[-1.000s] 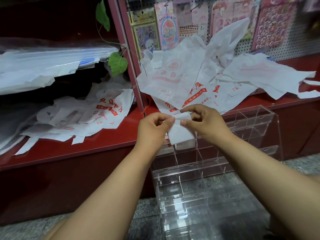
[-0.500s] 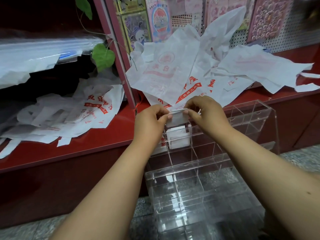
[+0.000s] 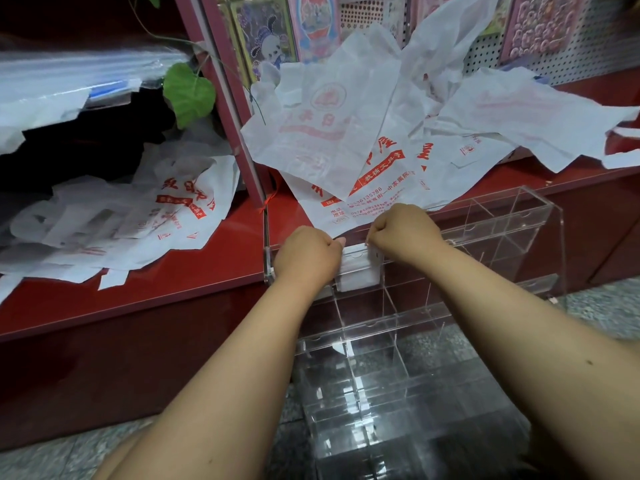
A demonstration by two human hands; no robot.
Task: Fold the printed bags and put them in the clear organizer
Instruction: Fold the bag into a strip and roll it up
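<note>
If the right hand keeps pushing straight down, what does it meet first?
Probably the folded bag already in that compartment of the clear organizer, directly beneath the right hand; depth is unclear.

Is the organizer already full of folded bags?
No, only one top compartment of the organizer holds a folded bag; the others look empty.

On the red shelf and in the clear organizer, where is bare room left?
Bare: red shelf front strip between the left bag pile and the organizer; its right and lower cells. Crowded: the right bag heap and the top cell with the folded bag.
</note>
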